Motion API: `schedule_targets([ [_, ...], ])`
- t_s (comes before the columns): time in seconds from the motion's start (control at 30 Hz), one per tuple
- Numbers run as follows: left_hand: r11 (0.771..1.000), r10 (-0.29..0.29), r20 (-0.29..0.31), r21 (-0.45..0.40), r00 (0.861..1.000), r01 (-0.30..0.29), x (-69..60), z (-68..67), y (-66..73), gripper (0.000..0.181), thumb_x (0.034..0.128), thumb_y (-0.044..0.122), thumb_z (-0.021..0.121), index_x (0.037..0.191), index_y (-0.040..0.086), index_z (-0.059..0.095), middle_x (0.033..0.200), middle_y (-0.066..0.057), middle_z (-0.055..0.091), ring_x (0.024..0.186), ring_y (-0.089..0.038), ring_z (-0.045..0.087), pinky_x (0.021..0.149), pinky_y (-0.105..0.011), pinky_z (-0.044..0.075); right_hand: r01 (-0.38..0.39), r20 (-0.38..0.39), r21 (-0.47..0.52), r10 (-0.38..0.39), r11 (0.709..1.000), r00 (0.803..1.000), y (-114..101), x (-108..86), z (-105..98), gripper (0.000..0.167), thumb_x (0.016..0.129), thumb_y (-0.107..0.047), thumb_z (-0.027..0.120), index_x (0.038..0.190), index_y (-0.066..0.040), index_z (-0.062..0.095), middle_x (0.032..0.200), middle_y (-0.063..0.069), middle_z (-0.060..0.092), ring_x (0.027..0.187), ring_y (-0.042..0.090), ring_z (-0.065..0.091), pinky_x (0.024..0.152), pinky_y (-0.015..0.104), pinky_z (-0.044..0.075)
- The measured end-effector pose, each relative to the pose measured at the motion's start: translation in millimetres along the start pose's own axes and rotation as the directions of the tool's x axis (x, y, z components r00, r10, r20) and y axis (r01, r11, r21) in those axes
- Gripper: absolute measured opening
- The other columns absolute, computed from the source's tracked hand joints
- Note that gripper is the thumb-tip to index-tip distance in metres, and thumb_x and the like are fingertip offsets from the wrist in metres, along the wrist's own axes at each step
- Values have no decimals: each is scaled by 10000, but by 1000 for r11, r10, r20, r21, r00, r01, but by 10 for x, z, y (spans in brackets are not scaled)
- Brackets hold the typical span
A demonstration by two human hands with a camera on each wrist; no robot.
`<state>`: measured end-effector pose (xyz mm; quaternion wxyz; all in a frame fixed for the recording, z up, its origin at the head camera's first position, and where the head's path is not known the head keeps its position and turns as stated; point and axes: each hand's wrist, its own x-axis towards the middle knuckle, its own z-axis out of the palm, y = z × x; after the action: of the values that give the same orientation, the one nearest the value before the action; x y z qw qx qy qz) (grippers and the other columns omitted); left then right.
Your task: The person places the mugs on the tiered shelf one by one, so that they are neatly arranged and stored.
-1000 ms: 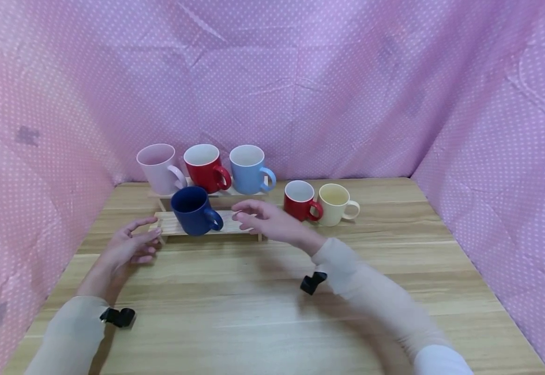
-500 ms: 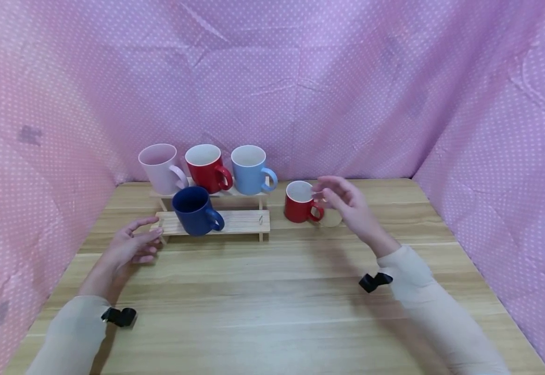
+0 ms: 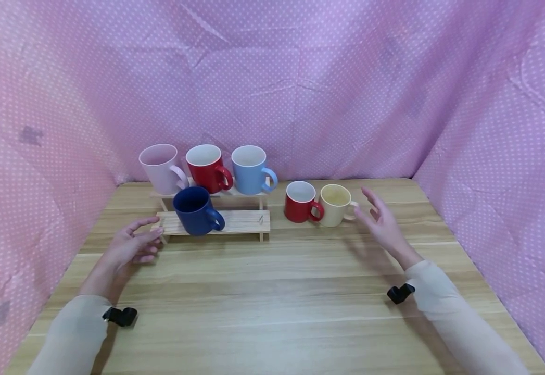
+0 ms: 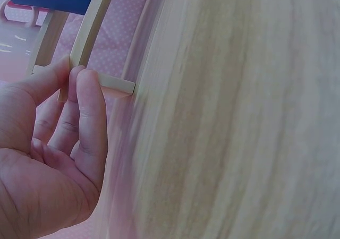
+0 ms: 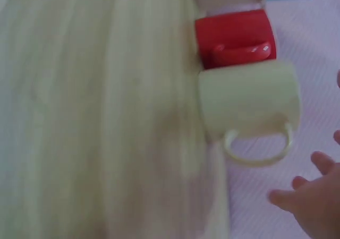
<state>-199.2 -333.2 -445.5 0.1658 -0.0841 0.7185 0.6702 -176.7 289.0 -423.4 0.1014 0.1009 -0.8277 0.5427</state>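
My left hand [image 3: 129, 246] pinches the left end of the lower shelf of a two-tier wooden rack [image 3: 241, 221]; in the left wrist view, thumb and fingertips meet at the shelf's end [image 4: 79, 50]. A dark blue mug [image 3: 194, 213] stands on that lower shelf. To the right, my right hand [image 3: 382, 221] is beside the handle of a pale yellow mug [image 3: 333, 208], fingers spread and holding nothing. The right wrist view shows a gap between this hand and the yellow mug [image 5: 249, 101]. Left of the yellow mug stands a small red mug [image 3: 298, 205].
On the rack's upper shelf stand a pale pink mug [image 3: 160, 172], a red mug [image 3: 204, 174] and a light blue mug [image 3: 248, 174], handles to the right. A pink dotted curtain [image 3: 295, 94] hangs behind and beside the wooden table [image 3: 253, 307].
My right hand has moved right, from over the lower shelf, past the small red and yellow mugs, to the yellow mug's handle side. The left hand and the mugs have stayed put.
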Motion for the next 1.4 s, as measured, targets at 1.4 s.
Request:
schedule_targets([
  [1.4,1000,-14,-3,27,1000,14,2,0,27,502,950,284,748,1396,319,521,870,8,742,676,-114,681,637,-337,635,-313,172,186,282,931,944,359,197,15,552,1089,-334,489,1449,72,388,1345,261,474,1202,268,556,983,429,551],
])
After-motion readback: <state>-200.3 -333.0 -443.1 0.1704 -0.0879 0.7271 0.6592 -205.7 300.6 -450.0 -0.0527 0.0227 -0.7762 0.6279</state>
